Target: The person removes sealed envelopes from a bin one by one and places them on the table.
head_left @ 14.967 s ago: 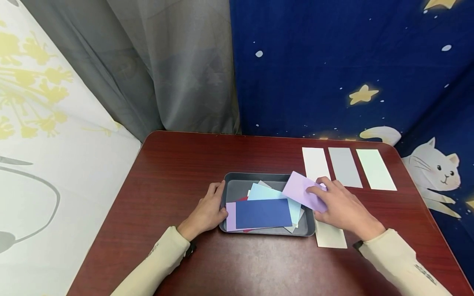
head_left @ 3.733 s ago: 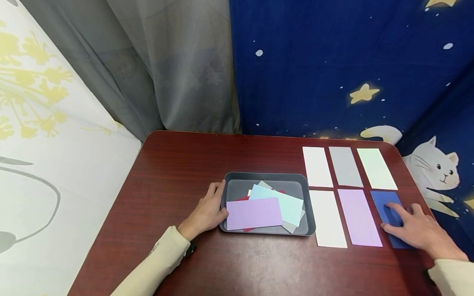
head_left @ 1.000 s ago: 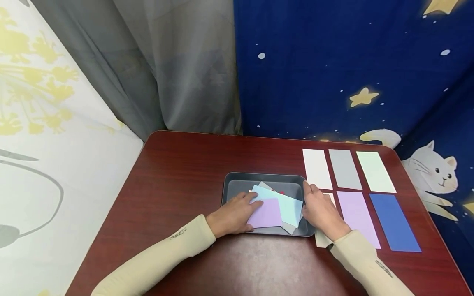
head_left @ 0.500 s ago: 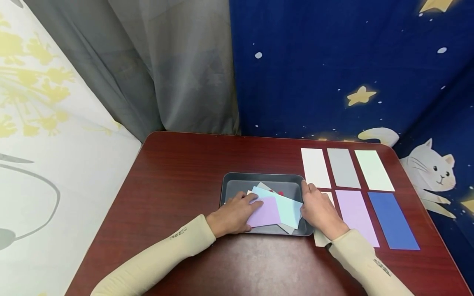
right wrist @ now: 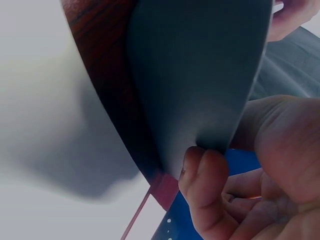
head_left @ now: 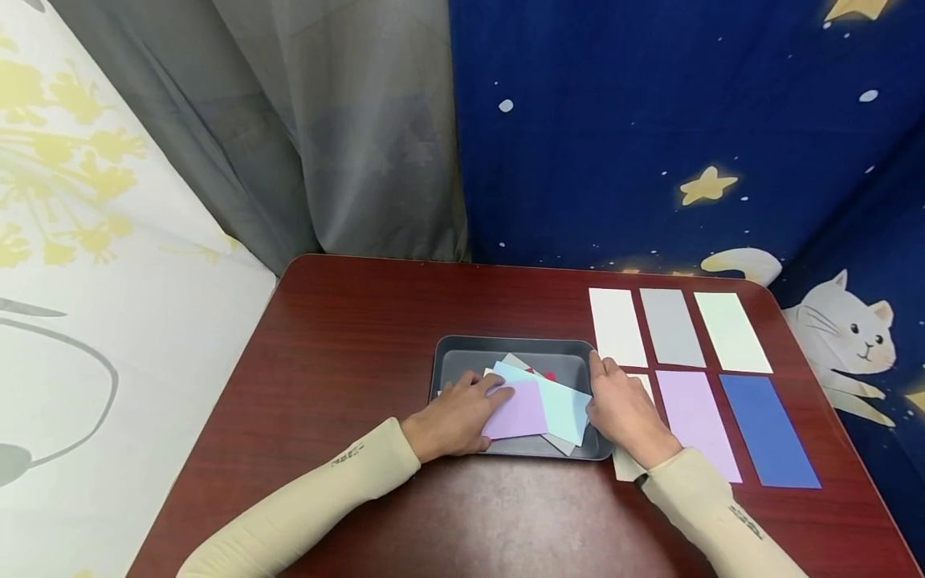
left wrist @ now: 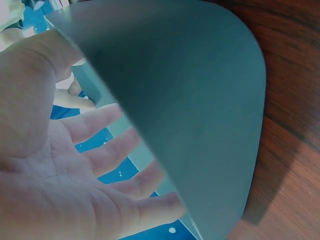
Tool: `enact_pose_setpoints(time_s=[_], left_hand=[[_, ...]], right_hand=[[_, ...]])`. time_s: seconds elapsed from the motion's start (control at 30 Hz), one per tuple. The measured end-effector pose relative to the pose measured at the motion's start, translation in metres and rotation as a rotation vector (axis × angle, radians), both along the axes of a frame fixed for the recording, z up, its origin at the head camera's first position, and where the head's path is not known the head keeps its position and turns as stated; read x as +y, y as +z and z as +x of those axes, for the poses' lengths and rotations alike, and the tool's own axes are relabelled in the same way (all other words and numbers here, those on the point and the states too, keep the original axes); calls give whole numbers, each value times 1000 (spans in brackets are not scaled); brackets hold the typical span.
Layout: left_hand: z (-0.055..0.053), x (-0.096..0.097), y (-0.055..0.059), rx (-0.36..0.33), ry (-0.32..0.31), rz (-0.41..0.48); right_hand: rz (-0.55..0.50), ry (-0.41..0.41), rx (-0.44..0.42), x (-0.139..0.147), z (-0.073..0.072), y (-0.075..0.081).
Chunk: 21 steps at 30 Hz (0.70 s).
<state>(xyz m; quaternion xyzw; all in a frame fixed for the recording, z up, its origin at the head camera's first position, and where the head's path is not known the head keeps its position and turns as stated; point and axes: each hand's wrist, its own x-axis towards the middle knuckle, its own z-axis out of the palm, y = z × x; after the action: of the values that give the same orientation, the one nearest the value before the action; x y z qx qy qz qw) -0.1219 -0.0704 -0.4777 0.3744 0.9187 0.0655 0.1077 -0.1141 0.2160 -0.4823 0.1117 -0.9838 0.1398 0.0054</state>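
Observation:
In the head view, my left hand (head_left: 458, 419) reaches over the near left corner of a dark grey tray (head_left: 462, 351). Its fingers and thumb span the purple card (head_left: 522, 411), which is the top sheet there; the hand covers the card's left part. My right hand (head_left: 623, 408) pinches the tray's right rim between thumb and fingers, as the right wrist view also shows. Beneath the purple card lie a light blue card (head_left: 565, 405), a grey card (head_left: 560, 443) and a bit of red. The left wrist view shows spread fingers behind the tray's wall; the card is hidden there.
Right of the tray, cards lie in two rows: white (head_left: 618, 327), grey (head_left: 672, 327) and pale green (head_left: 733, 331) behind; cream (head_left: 627, 467), purple (head_left: 698, 425) and blue (head_left: 769, 431) in front. My right forearm partly covers the cream card. Curtains hang behind the reddish-brown table (head_left: 354, 321).
Since the oldest frames, a purple card and a blue card have joined the front row. My left hand moved from the tray's left rim onto the purple card, which shifted slightly; my right hand took the right rim.

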Motion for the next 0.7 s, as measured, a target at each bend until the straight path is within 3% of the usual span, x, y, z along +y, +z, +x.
enact_pose_setpoints(time_s=[0.2, 0.47, 0.7], left_hand=[[0, -1, 4, -3, 14, 17], [-2, -1, 7, 77, 6, 47], [-6, -3, 18, 77, 33, 70]], right_hand=[[-1, -2, 10, 0, 0, -1], [-6, 3, 27, -1, 0, -2], [-4, 3, 18, -1, 1, -2]])
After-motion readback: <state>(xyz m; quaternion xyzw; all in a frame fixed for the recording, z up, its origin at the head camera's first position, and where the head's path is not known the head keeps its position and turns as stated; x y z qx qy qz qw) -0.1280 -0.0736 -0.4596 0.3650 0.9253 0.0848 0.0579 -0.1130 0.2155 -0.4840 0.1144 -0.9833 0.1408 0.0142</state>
